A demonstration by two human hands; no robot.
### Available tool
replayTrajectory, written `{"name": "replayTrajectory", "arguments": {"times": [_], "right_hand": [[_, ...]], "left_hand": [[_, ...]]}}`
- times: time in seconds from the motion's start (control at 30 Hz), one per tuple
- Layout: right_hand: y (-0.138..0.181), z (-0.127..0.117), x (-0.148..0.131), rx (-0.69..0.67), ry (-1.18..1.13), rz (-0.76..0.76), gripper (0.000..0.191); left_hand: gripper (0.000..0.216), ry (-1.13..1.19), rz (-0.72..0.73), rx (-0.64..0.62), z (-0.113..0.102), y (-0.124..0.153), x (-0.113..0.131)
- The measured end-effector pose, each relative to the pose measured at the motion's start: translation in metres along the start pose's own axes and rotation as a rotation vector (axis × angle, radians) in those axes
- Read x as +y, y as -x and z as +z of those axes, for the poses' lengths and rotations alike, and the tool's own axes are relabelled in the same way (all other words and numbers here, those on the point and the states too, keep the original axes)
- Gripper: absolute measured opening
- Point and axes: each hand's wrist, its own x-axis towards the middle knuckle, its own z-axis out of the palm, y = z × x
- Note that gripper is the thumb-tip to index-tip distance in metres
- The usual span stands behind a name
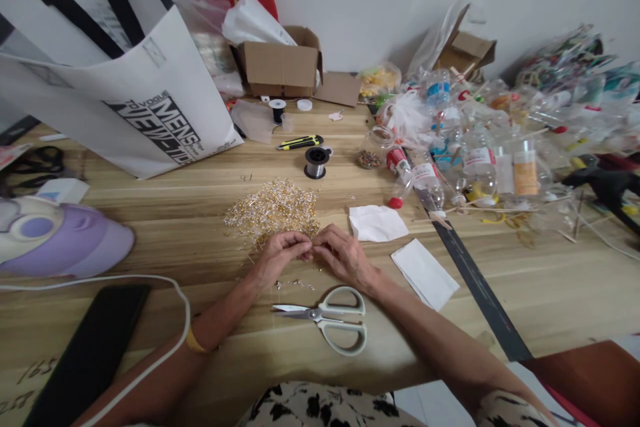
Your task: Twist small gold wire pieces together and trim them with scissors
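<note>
My left hand point(280, 253) and my right hand point(343, 255) meet fingertip to fingertip on the wooden table point(200, 220), both pinched closed on something tiny I cannot make out. Just beyond them lies a heap of small gold and silvery beads or pins point(273, 208). A few loose bits point(295, 284) lie under my left wrist. White-handled scissors point(325, 317) rest shut on the table just in front of my hands.
A spool of thin wire point(317, 162), a yellow utility knife point(300, 142) and a small jar point(373, 149) lie beyond the heap. White paper pieces point(377, 222) point(425, 272) lie right. Plastic bottles point(475, 160) crowd the right; a white bag point(125, 80), cardboard box point(283, 63), purple cap point(60, 240) stand left.
</note>
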Motion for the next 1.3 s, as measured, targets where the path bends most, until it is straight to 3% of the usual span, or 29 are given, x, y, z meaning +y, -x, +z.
{"name": "replayTrajectory", "arguments": {"times": [0.43, 0.9, 1.3], "right_hand": [[0.0012, -0.002, -0.0045, -0.065, 0.122, -0.013, 0.015], [0.0035, -0.0041, -0.0076, -0.077, 0.473, -0.217, 0.019], [0.0032, -0.0044, -0.0066, -0.086, 0.5, -0.255, 0.018]], "left_hand": [[0.018, 0.005, 0.019, 0.001, 0.0018, 0.0007, 0.0007], [0.017, -0.015, 0.032, 0.045, -0.0005, -0.0021, -0.0021], [0.009, -0.052, 0.048, 0.084, 0.0003, 0.0005, 0.0]]}}
